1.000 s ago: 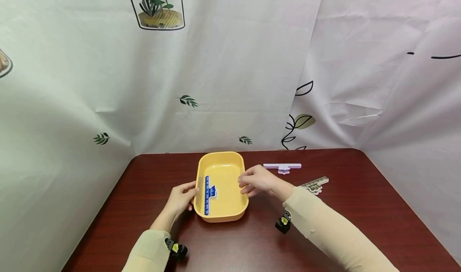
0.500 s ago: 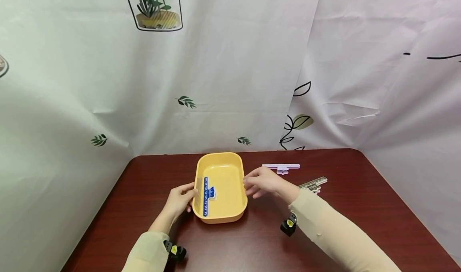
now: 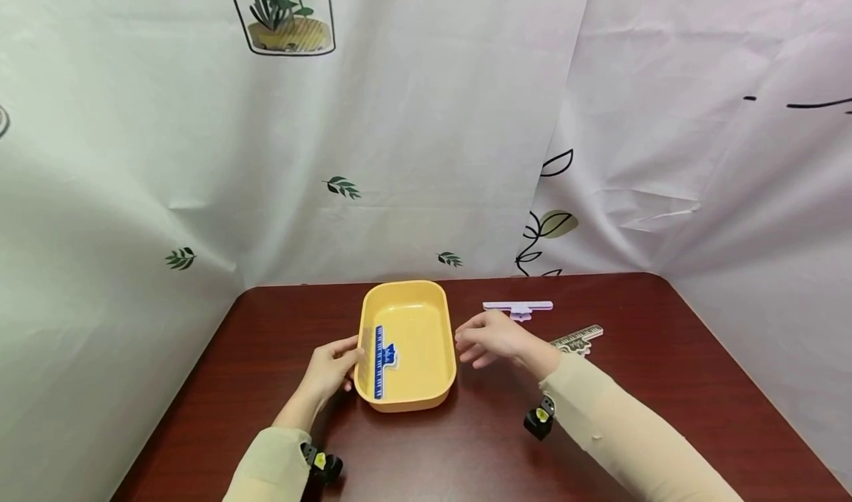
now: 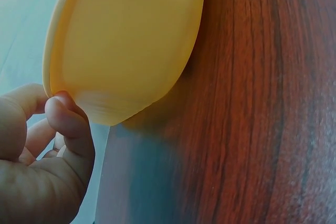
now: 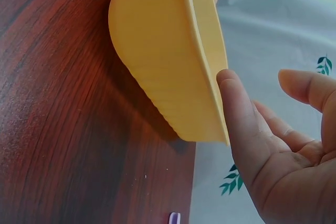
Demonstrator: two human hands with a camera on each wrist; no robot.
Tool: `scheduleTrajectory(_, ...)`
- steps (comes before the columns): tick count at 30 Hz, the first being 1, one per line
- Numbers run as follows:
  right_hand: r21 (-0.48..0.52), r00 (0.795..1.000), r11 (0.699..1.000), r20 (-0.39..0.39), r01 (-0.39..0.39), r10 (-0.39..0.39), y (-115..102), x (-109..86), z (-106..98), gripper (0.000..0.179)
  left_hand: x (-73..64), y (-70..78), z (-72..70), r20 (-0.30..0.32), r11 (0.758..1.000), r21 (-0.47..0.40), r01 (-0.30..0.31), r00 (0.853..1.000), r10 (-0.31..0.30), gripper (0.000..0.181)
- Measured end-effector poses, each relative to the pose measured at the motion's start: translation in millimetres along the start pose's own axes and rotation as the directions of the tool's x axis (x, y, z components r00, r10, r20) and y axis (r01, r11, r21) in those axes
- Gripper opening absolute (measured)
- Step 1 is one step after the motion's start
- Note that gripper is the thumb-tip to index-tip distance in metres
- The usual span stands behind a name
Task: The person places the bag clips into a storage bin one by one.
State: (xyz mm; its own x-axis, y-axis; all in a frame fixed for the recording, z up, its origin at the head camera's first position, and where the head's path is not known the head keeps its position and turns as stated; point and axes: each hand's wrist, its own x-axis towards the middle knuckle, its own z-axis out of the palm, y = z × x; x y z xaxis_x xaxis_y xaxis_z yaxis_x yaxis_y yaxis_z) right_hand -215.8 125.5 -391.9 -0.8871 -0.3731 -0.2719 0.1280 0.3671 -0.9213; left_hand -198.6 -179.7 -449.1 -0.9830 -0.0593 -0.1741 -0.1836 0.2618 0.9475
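A yellow rectangular tray (image 3: 419,339) lies on the table in the head view. Inside, along its left side, is a blue clip (image 3: 380,361) with a piano-key pattern. My left hand (image 3: 330,370) pinches the tray's left rim between thumb and finger; the left wrist view shows this grip on the yellow wall (image 4: 126,35). By the right rim is my right hand (image 3: 495,338), its fingers loosely bent and holding nothing. In the right wrist view its thumb (image 5: 239,108) and fingers are spread apart, with the thumb overlapping the rim.
Behind the right hand, a pale purple clip (image 3: 519,307) lies toward the table's back edge. A dark-and-cream piano-key clip (image 3: 580,337) lies farther right, partly hidden by the right forearm. White printed cloth (image 3: 426,154) hangs around the dark red wooden table (image 3: 426,458).
My right hand has drawn back to the right, from over the tray's right rim to just outside it. The left hand keeps its hold on the rim. The view has shifted slightly.
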Motion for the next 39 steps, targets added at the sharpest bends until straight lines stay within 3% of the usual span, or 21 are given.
scheduleTrajectory(39,0.016,0.999,1.0,-0.038,0.004,-0.003,28,-22.0,-26,0.04,2.7,-1.9,0.5,-0.002,1.0,-0.013,0.01,1.0,-0.01,0.042)
